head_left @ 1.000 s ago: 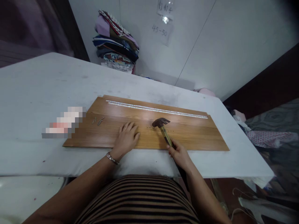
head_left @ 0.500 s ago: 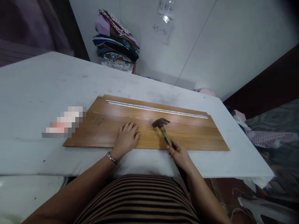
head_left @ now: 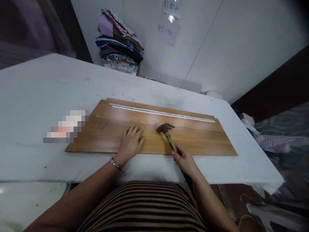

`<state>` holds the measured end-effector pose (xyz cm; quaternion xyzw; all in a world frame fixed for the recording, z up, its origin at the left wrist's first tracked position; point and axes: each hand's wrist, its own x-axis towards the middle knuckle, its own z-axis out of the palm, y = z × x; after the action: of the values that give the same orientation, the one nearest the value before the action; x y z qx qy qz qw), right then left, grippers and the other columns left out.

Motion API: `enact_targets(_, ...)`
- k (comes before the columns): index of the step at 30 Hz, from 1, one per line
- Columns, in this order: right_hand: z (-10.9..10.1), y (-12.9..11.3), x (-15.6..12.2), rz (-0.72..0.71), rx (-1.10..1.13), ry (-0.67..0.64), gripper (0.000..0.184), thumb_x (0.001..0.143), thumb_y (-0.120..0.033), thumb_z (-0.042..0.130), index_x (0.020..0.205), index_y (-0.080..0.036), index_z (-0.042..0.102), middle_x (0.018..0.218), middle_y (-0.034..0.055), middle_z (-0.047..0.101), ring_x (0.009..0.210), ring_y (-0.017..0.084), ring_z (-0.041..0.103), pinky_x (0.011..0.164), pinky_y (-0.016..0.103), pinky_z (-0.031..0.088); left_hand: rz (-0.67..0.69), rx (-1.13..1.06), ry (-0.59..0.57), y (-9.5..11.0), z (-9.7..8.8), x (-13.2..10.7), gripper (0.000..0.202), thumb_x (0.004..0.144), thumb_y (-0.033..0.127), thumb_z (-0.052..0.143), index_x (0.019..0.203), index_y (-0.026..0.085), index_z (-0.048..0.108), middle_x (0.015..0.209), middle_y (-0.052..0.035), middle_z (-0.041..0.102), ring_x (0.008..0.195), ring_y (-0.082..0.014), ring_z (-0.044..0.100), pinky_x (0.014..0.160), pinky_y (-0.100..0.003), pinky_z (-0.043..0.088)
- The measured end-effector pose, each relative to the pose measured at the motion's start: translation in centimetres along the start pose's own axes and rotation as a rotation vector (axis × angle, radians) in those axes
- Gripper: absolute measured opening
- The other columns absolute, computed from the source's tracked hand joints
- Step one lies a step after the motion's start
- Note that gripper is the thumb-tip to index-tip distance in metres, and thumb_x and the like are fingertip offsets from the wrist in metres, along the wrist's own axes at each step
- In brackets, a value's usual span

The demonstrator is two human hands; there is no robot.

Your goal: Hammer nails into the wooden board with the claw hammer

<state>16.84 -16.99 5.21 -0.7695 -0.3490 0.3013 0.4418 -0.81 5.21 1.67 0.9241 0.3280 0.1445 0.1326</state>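
Note:
A wooden board (head_left: 198,140) lies flat on the white-covered table. My right hand (head_left: 185,161) is wrapped round the handle of a claw hammer (head_left: 166,129), whose head is over the middle of the board. Small dark dots (head_left: 175,135) run in a row beside the hammer head; whether they are nail heads or holes I cannot tell. Palm down on the board, left of the hammer, rests my left hand (head_left: 131,141) with its fingers stretched out. Several loose nails (head_left: 103,125) lie near the board's left end.
Two pale marked strips (head_left: 164,113) run along the board's far side. A blurred-out patch (head_left: 67,127) covers something left of the board. The white tablecloth (head_left: 48,96) extends around it. Folded fabrics (head_left: 120,42) are stacked against the wall at the back.
The hammer head has shifted very slightly to the left, staying over the same part of the board. My left hand, the board and the nails have not visibly moved.

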Motion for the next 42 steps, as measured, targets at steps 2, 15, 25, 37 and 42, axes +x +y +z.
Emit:
enact_targets(2, -0.09, -0.06, -0.02, -0.002, -0.009, -0.003, 0.043, 0.085, -0.040, 0.062, 0.120, -0.018, 0.074, 0.080, 0.0012, 0.066, 0.063, 0.015, 0.052, 0.059, 0.028, 0.046, 0.000, 0.003, -0.002, 0.00, -0.01, 0.01, 0.045, 0.100, 0.037, 0.043, 0.134, 0.019, 0.065, 0.152, -0.0134, 0.057, 0.147, -0.0332, 0.044, 0.124, -0.054, 0.033)
enact_targets(15, -0.17, -0.22, -0.05, -0.019, -0.003, 0.025, 0.046, 0.085, -0.039, 0.062, 0.124, -0.018, 0.074, 0.080, 0.0021, 0.068, 0.064, 0.016, 0.053, 0.058, 0.027, 0.047, 0.011, 0.030, 0.007, -0.13, 0.17, -0.04, 0.047, 0.101, 0.038, 0.040, 0.136, 0.018, 0.064, 0.152, -0.0138, 0.056, 0.146, -0.0334, 0.044, 0.124, -0.055, 0.033)
enact_targets(25, -0.07, 0.05, -0.19, 0.018, -0.001, 0.003, 0.046, 0.084, -0.040, 0.061, 0.122, -0.018, 0.074, 0.078, 0.0009, 0.064, 0.063, 0.016, 0.051, 0.058, 0.028, 0.046, 0.017, 0.018, -0.003, -0.10, 0.06, -0.02, 0.048, 0.101, 0.039, 0.040, 0.135, 0.017, 0.065, 0.151, -0.0148, 0.057, 0.146, -0.0342, 0.044, 0.123, -0.056, 0.034)
enact_targets(37, -0.23, -0.02, 0.14, -0.013, -0.022, 0.015, 0.043, 0.085, -0.038, 0.061, 0.121, -0.019, 0.075, 0.082, 0.0023, 0.068, 0.063, 0.015, 0.052, 0.056, 0.026, 0.047, 0.007, 0.001, 0.006, -0.01, 0.05, -0.03, 0.047, 0.100, 0.038, 0.042, 0.136, 0.018, 0.065, 0.152, -0.0147, 0.057, 0.146, -0.0343, 0.044, 0.123, -0.057, 0.034)
enact_targets(42, -0.09, 0.35, -0.08, 0.001, -0.004, -0.010, 0.041, 0.086, -0.037, 0.061, 0.119, -0.019, 0.075, 0.079, 0.0009, 0.065, 0.063, 0.015, 0.053, 0.057, 0.027, 0.047, 0.004, 0.011, -0.013, 0.02, -0.05, -0.01, 0.048, 0.101, 0.038, 0.041, 0.136, 0.017, 0.065, 0.152, -0.0150, 0.056, 0.147, -0.0344, 0.044, 0.123, -0.056, 0.033)
